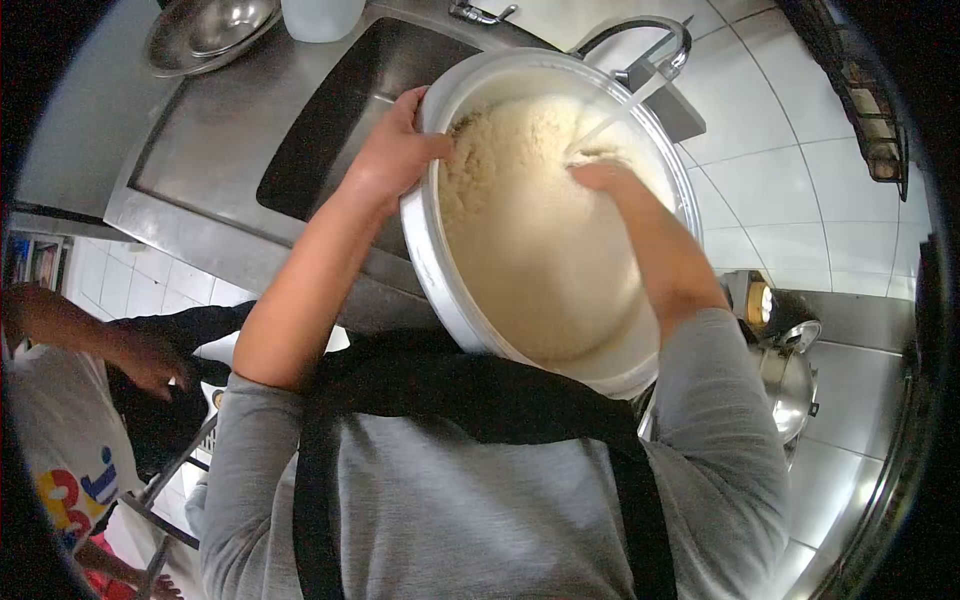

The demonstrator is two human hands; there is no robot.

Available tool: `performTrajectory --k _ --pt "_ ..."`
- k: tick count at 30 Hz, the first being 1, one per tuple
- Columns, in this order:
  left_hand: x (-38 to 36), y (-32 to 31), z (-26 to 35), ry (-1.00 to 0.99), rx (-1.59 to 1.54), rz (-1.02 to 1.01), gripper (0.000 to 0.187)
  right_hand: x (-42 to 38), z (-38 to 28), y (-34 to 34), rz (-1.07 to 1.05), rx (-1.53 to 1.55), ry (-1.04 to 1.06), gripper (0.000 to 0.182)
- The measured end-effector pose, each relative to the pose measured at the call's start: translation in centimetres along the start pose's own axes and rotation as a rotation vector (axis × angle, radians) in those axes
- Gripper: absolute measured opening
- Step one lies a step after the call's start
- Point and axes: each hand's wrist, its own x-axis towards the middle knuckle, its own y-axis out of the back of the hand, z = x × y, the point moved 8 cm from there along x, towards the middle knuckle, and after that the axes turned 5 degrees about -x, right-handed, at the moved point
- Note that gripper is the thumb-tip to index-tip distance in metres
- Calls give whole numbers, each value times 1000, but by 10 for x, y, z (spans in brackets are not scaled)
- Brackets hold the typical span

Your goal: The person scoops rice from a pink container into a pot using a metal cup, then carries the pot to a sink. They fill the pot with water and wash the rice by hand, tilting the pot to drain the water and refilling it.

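Observation:
A large round metal pot is tilted over the sink's edge. It holds cloudy whitish water and pale grains, which look like rice, heaped along the far side. My left hand grips the pot's rim at the upper left, thumb inside. My right hand reaches into the pot, its fingers hidden in the grains and water. From the curved faucet a stream of water falls into the pot close to my right hand.
A dark sink basin lies left of the pot. Metal bowls and a whitish container stand behind it. Another person is at the lower left, near a metal frame. Metal cookware sits at the right.

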Motion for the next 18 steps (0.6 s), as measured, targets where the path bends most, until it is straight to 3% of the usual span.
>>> performTrajectory --k 2,4,7,12,15,18 --pt "0 1 0 -12 -24 1 67 -3 59 -25 -2 75 -24 61" --pt "2 2 1 -28 12 -8 67 -120 11 -11 -195 564 -265 60" --pt "1 2 4 -39 38 10 66 -142 10 -103 -427 1197 -281 52" --pt "-1 3 3 -25 30 21 66 -181 -106 -108 -296 1720 -458 46" --pt "-8 1 10 19 72 28 69 -150 -159 -84 -208 2102 -373 43" --pt "-9 1 9 5 62 12 68 -118 -165 -52 -45 2332 -327 39"
